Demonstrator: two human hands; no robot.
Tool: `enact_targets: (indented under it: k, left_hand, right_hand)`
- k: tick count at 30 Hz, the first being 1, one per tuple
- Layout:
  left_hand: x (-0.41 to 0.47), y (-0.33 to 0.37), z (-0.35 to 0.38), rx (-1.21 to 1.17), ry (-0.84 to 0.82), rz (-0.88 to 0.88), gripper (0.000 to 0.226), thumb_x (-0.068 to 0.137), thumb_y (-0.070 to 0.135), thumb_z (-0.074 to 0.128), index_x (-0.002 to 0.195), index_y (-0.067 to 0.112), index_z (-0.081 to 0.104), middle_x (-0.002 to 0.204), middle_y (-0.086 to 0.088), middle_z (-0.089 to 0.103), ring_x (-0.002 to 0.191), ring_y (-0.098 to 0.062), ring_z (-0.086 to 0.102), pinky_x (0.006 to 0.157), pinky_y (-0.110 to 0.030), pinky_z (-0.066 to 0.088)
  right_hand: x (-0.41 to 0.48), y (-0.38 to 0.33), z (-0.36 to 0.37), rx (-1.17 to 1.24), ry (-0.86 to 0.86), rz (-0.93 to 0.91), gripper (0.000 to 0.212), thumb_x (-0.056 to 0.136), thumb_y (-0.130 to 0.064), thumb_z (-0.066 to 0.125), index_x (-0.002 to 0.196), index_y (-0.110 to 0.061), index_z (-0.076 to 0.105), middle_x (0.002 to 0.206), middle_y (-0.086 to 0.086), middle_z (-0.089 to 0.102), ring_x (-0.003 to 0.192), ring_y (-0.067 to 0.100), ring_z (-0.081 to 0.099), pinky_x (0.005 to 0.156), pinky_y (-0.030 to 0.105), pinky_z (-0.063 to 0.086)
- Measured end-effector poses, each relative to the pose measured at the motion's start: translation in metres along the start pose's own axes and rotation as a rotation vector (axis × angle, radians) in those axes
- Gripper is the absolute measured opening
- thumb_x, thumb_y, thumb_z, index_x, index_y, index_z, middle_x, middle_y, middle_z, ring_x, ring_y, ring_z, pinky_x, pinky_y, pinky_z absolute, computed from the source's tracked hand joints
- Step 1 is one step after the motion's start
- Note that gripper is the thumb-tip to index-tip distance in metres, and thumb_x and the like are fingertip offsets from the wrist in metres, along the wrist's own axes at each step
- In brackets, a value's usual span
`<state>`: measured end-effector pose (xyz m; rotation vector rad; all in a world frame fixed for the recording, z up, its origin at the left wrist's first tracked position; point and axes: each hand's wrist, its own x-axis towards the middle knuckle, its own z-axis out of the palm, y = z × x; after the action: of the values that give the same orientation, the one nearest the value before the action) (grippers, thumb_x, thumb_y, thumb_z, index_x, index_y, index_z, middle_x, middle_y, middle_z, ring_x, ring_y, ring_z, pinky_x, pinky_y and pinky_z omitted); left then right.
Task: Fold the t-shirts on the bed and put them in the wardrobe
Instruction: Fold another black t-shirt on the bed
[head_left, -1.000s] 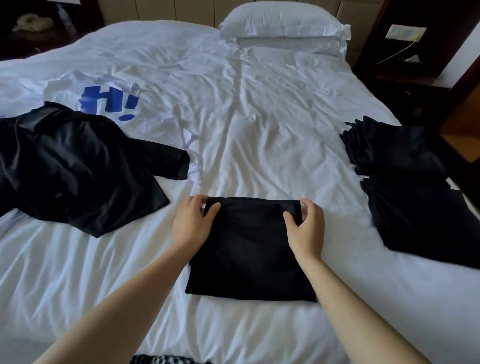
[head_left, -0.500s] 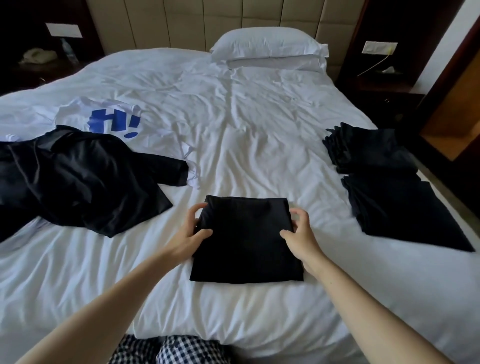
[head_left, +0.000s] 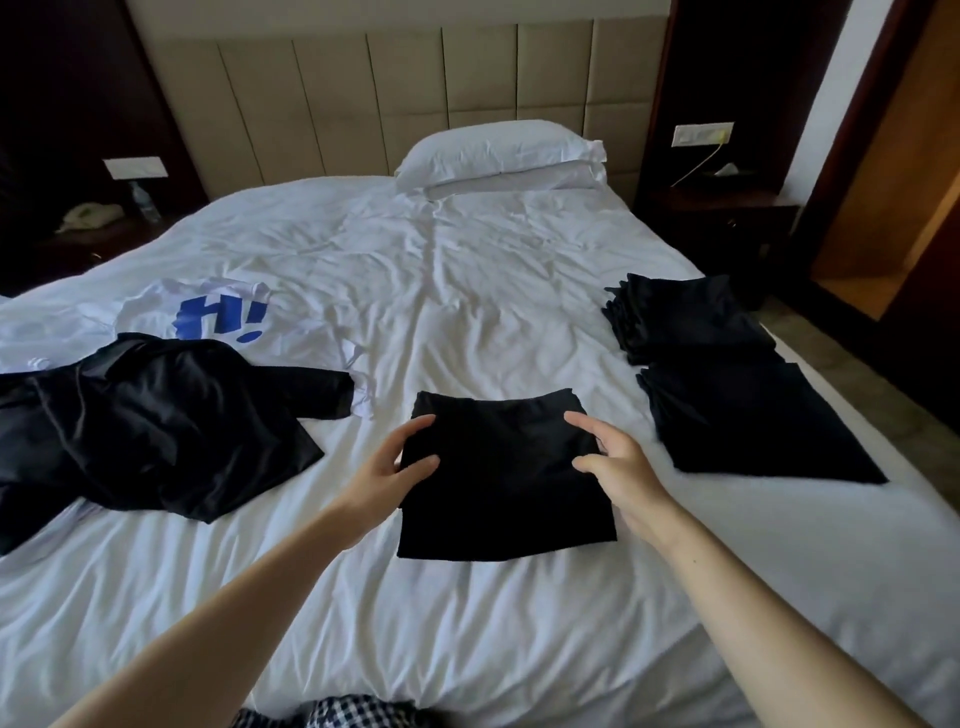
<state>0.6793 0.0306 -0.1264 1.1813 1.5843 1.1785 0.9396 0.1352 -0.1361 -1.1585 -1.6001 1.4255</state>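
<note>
A folded black t-shirt (head_left: 498, 483) is lifted slightly off the white bed (head_left: 467, 291) in front of me. My left hand (head_left: 387, 467) grips its left edge, thumb on top and fingers under. My right hand (head_left: 613, 457) holds its right edge the same way. An unfolded black t-shirt (head_left: 156, 426) lies crumpled at the left, partly covering a white t-shirt with a blue print (head_left: 208, 312). Two stacks of folded black t-shirts sit at the right edge of the bed: the far stack (head_left: 685, 317) and the near stack (head_left: 748, 415).
A white pillow (head_left: 498, 150) leans at the padded headboard. Dark nightstands flank the bed, the left nightstand (head_left: 88, 228) with a phone and a bottle, the right nightstand (head_left: 727, 213) under a wall socket. A wooden opening (head_left: 893, 208) stands at the far right.
My hands slid from the shirt's far corners to its sides and raised it a little off the sheet. My view rose, showing the headboard.
</note>
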Motion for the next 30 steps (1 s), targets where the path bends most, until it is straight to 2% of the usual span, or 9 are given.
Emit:
enact_targets:
  k: [3,5,8,11,16,20,24,27,30]
  left_hand:
    - [0.011,0.027,0.032,-0.001,-0.042,0.067,0.049,0.094,0.018,0.063,0.138,0.033,0.047,0.127,0.006,0.059,0.103,-0.008,0.067,0.079,-0.023,0.055]
    - [0.024,0.044,0.058,0.005,-0.073,0.095,0.050,0.093,0.018,0.063,0.137,0.035,0.046,0.130,0.006,0.057,0.105,-0.012,0.067,0.080,-0.024,0.056]
    - [0.045,0.065,0.097,0.018,-0.117,0.119,0.050,0.095,0.016,0.061,0.137,0.037,0.044,0.132,0.010,0.054,0.100,-0.008,0.068,0.074,-0.021,0.055]
    - [0.069,0.082,0.141,0.025,-0.134,0.132,0.051,0.097,0.008,0.055,0.141,0.032,0.042,0.127,0.011,0.055,0.087,0.000,0.068,0.065,-0.015,0.051]
    - [0.113,0.104,0.211,0.037,-0.166,0.137,0.053,0.097,0.004,0.054,0.140,0.034,0.043,0.122,0.011,0.056,0.072,0.005,0.065,0.056,-0.013,0.047]
    - [0.149,0.113,0.257,0.043,-0.179,0.130,0.052,0.097,0.006,0.054,0.140,0.033,0.043,0.117,0.013,0.057,0.071,0.007,0.065,0.056,-0.011,0.048]
    - [0.179,0.104,0.290,0.038,-0.185,0.108,0.054,0.096,0.008,0.054,0.140,0.037,0.043,0.127,0.011,0.056,0.100,-0.006,0.065,0.069,-0.014,0.052]
    - [0.200,0.085,0.306,0.063,-0.180,0.082,0.057,0.096,0.008,0.055,0.142,0.037,0.041,0.135,0.008,0.052,0.107,-0.006,0.061,0.076,-0.015,0.053]
    - [0.211,0.062,0.319,0.084,-0.174,0.039,0.058,0.097,0.007,0.054,0.146,0.033,0.038,0.137,0.008,0.049,0.101,0.003,0.056,0.069,-0.008,0.049]
  right_hand:
    - [0.000,-0.008,-0.041,0.017,0.064,-0.036,0.061,0.086,0.008,0.051,0.135,-0.028,0.055,0.148,-0.006,0.045,0.143,0.010,0.027,0.107,0.021,0.026]
    - [0.000,-0.011,-0.072,0.039,0.111,-0.062,0.060,0.085,0.007,0.052,0.132,-0.029,0.058,0.144,-0.006,0.049,0.139,0.010,0.036,0.108,0.023,0.032]
    - [0.002,-0.013,-0.118,0.046,0.176,-0.069,0.058,0.086,0.006,0.052,0.130,-0.031,0.060,0.138,-0.010,0.054,0.130,0.005,0.044,0.097,0.017,0.038]
    - [0.008,-0.012,-0.165,0.023,0.239,-0.073,0.058,0.086,0.005,0.052,0.130,-0.033,0.060,0.140,-0.013,0.052,0.132,0.003,0.041,0.100,0.020,0.035]
    - [0.023,-0.010,-0.235,-0.018,0.319,-0.057,0.057,0.089,0.005,0.049,0.134,-0.029,0.058,0.141,-0.010,0.049,0.121,0.000,0.041,0.086,0.012,0.037]
    - [0.044,-0.002,-0.282,-0.032,0.396,-0.028,0.058,0.086,0.006,0.050,0.132,-0.028,0.060,0.143,-0.007,0.050,0.126,0.000,0.038,0.105,0.023,0.032]
    - [0.069,0.014,-0.312,-0.055,0.411,0.015,0.058,0.084,0.005,0.051,0.131,-0.027,0.061,0.138,-0.004,0.056,0.129,0.013,0.048,0.113,0.037,0.037]
    - [0.086,0.031,-0.319,-0.042,0.415,0.047,0.056,0.085,0.005,0.050,0.131,-0.025,0.061,0.136,0.000,0.058,0.122,0.014,0.054,0.106,0.031,0.043]
    - [0.098,0.051,-0.316,-0.041,0.393,0.083,0.049,0.089,-0.003,0.059,0.134,-0.021,0.058,0.139,-0.001,0.055,0.119,0.008,0.052,0.091,0.015,0.041]
